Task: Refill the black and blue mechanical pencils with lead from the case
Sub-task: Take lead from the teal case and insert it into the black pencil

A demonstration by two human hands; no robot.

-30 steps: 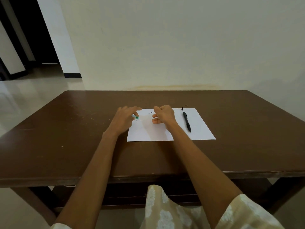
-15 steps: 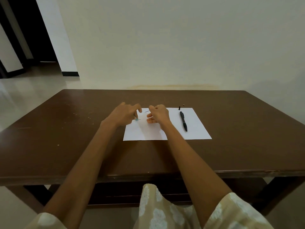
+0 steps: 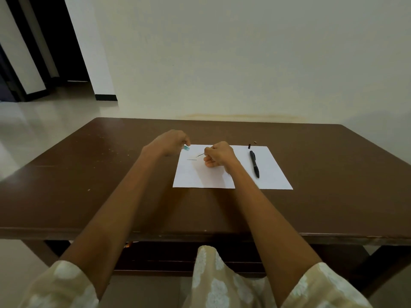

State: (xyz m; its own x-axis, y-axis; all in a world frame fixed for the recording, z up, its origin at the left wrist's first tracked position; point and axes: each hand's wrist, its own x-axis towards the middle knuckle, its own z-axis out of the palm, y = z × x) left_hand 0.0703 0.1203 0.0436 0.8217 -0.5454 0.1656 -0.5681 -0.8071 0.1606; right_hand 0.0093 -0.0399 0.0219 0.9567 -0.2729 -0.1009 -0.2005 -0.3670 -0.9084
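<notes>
Head view: left hand (image 3: 170,143) is pinching teal lead case (image 3: 186,148), right hand (image 3: 219,154) is pinching a lead (image 3: 200,155) w/ curled fingers. Another lead (image 3: 191,159) is lying on paper (image 3: 273,174). Black pencil (image 3: 254,163) is lying uncapped beside, cap (image 3: 249,146) off; refill seemingly pending. Blue pencil unseen.

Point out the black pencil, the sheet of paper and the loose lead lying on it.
black pencil (image 3: 254,163), head view, mid barrel
sheet of paper (image 3: 273,174), head view, bare right part
loose lead (image 3: 191,159), head view, its middle
</notes>
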